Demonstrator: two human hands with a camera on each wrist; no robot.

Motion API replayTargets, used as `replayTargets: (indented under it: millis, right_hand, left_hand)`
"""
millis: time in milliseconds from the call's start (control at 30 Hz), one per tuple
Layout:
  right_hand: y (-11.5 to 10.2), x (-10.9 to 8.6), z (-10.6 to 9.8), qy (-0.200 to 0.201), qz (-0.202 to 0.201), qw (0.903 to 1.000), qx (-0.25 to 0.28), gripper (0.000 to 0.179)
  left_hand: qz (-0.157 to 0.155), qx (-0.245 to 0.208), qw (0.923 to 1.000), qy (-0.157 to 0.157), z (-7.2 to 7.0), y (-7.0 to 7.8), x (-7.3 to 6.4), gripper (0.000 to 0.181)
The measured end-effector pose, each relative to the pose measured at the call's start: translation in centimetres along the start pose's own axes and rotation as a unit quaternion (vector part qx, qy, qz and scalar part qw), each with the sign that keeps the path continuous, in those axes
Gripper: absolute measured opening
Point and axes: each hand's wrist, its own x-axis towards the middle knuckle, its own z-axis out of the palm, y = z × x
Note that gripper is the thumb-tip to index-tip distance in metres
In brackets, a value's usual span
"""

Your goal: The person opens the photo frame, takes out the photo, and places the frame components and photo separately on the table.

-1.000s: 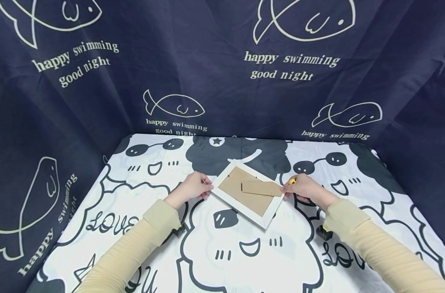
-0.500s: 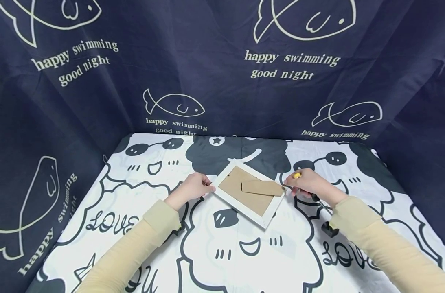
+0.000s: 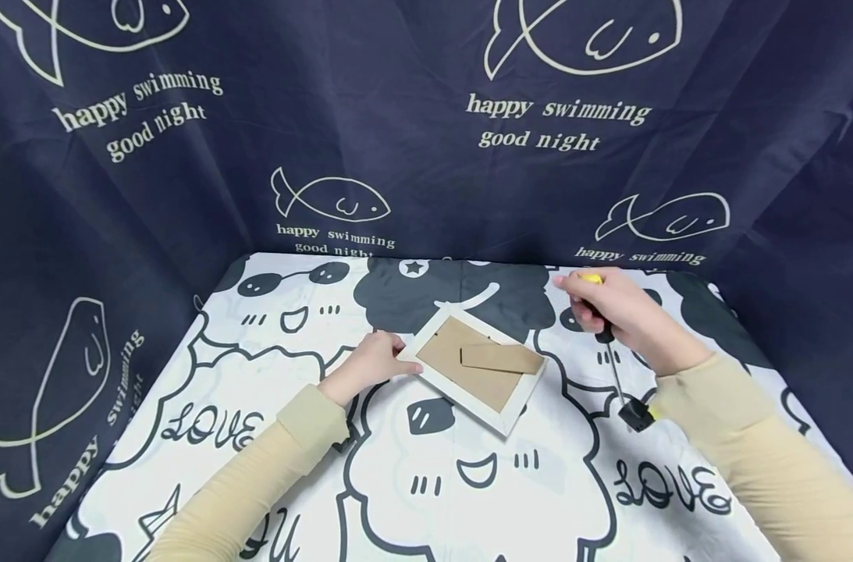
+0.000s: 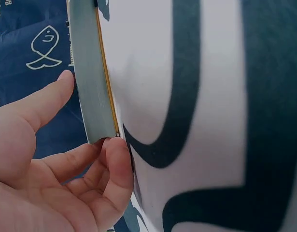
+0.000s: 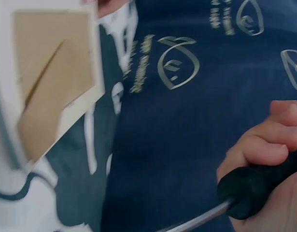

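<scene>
Backdrop: navy curtain (image 3: pixel 426 140), printed with outline fish and "happy swimming good night", hanging behind and at the sides

Cover: white tablecloth (image 3: pixel 538 499) with black cartoon faces and lettering

Garment: pale sleeves (image 3: pixel 236 484), cuffs folded back

Picture frame (image 3: pixel 478 407): white, back uppermost, set askew mid-tablecloth; judged light and stiff, smooth enough to skid on the cloth; best taken by opposite edges of the moulding (any glazing is out of sight, so treat as fragile)

Backing board (image 3: pixel 484 386): plain brown, seated inside the picture frame; probably thin, liable to give under a pressing thumb

Screwdriver (image 5: pixel 240 193): yellow and black handle, metal shaft slanting downward, apart from the picture frame, tip not made out; likely the denser item, rigid, best held by the handle

Right hand (image 3: pixel 619 304): fingers wrapped round the screwdriver handle, off beyond the picture frame's right side

Left hand (image 3: pixel 370 363): pinching the picture frame's left corner, thumb on the upper face, other fingers curled in at the edge; whether that corner is lifted cannot be told

Easel strut (image 3: pixel 499 359): brown, lying across the backing board, free end over the right-hand moulding; likely the weakest part, a poor handhold
</scene>
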Motion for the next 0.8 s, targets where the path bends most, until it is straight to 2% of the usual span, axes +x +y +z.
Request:
replayTargets:
  millis: [33,100,133,200,267,300,333,400,533,633,800]
  right_hand:
    - [-0.4,-0.1,0.1,-0.008,-0.016,0.9990,0.041,0.039]
    - [-0.9,-0.2,0.1,-0.041,-0.057,0.9895,0.127,0.043]
    - [-1.1,-0.2,0.1,-0.064,-0.083,0.9797,0.171,0.045]
    - [-1.3,-0.1,0.3,-0.103,-0.129,0.9538,0.251,0.051]
    - [-1.3,-0.1,0.5,-0.122,-0.180,0.9284,0.301,0.055]
    - [-1.3,-0.1,0.7,-0.117,-0.203,0.9183,0.319,0.055]
    - [-1.2,0.0,0.8,-0.119,-0.222,0.9027,0.349,0.055]
    - [-0.9,0.1,1.3,-0.097,-0.254,0.8799,0.390,0.053]
    - [-0.2,0.4,2.0,-0.080,-0.302,0.8251,0.471,0.047]
    - [0.5,0.7,2.6,-0.074,-0.339,0.7942,0.499,0.045]
    - [2.0,1.4,4.1,-0.067,-0.385,0.7540,0.528,0.041]
  left_hand:
    - [0.001,-0.001,1.0000,0.000,0.0,0.0,0.0,0.027]
    - [0.006,-0.002,1.0000,0.001,0.0,0.1,0.1,0.028]
    - [0.009,-0.003,1.0000,0.001,0.0,0.2,0.1,0.029]
    - [0.014,-0.007,0.9999,0.001,0.1,0.2,0.2,0.031]
    - [0.015,-0.006,0.9999,0.003,0.1,0.1,0.3,0.034]
    - [0.013,-0.005,0.9999,0.003,0.2,0.1,0.3,0.035]
    - [0.010,-0.006,0.9999,0.002,0.2,0.0,0.4,0.036]
    - [0.004,-0.002,1.0000,0.000,0.2,0.0,0.5,0.042]
    - [-0.001,0.018,0.9998,0.000,0.3,0.2,0.7,0.053]
    - [-0.002,0.038,0.9993,0.002,0.4,0.5,0.8,0.053]
    - [-0.004,0.060,0.9982,0.001,0.2,1.0,0.7,0.050]
